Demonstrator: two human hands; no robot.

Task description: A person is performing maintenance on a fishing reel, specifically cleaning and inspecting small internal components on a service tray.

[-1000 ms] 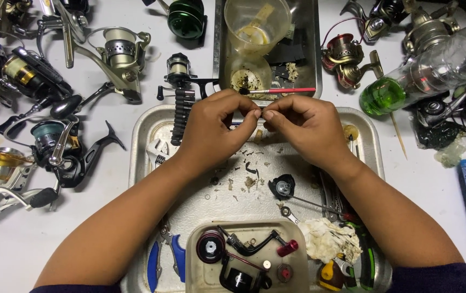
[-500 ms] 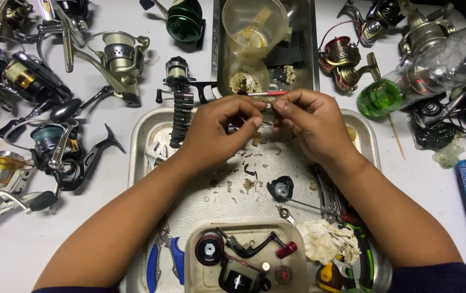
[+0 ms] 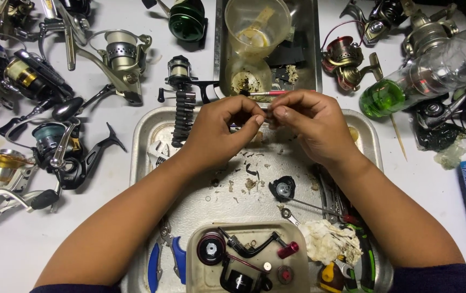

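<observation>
L hand & R hand meet fingertip to fingertip over far edge of dented metal tray, both pinching a thin pink-and-silver rod-like tool; small part between tips hidden, can't tell. Tool's long axis runs roughly L-R, dark tip pointing left. Best to keep wrists braced, grip light, work over tray so bits drop in

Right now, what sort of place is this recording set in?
Most likely a fishing reel repair or servicing bench. Many spinning reels lie across the white table, a metal tray holds loose reel parts and pliers, and the left hand and right hand pinch a small part together.
</observation>
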